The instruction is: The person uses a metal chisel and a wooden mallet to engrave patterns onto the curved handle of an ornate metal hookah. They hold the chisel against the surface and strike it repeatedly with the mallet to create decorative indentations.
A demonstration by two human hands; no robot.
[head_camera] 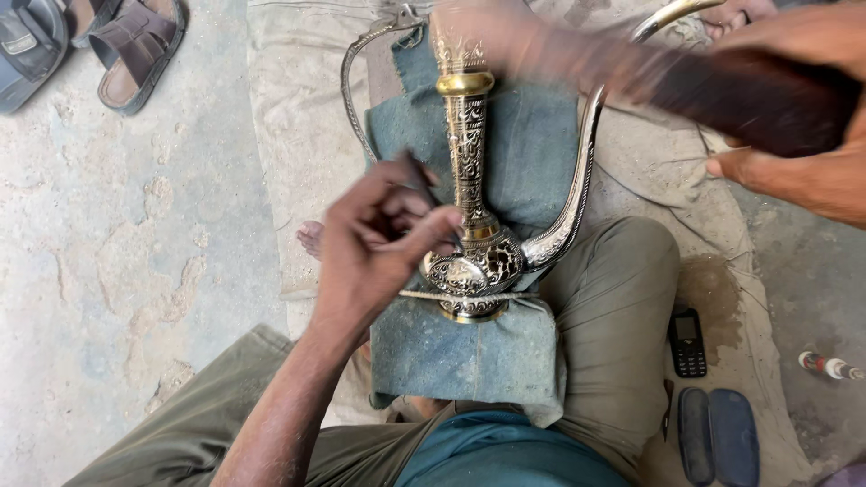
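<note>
Head view, left to right: I see my left hand (383, 239) with fingers pinched together on a thin dark tool (419, 180), its tip against the engraved brass ewer (474, 243). That ewer lies on blue cloth (469, 356) over my lap. My right hand (794, 117) has fingers wrapped around a blurred dark mallet (749, 99).
</note>
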